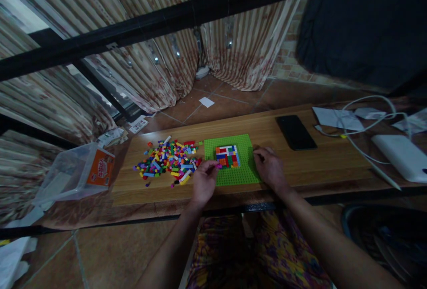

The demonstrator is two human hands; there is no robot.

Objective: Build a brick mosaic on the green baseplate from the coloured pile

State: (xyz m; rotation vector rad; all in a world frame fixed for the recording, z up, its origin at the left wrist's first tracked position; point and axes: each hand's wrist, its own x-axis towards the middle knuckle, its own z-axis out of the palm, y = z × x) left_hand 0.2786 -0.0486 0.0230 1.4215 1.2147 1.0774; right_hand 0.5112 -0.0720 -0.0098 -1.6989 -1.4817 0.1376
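Note:
A green studded baseplate (245,175) lies on the wooden board in front of me. On its middle sits a block of toy bricks (228,156) in red, white, blue, orange and other colours. My left hand (204,181) pinches a small magenta toy brick (219,166) at the lower left corner of that block; I cannot tell whether the brick touches it. At the plate's right edge is my right hand (269,168), its fingers curled closed. Whatever may be between those fingers is hidden. Left of the plate spreads a pile of loose toy bricks (171,157) in many colours.
A black phone (296,132) lies right of the plate. Farther right are papers (336,118), a white cable (360,146) and a white power bank (400,157). A clear plastic tub (75,173) with an orange label stands left of the wooden board (147,196). A dark bar crosses behind.

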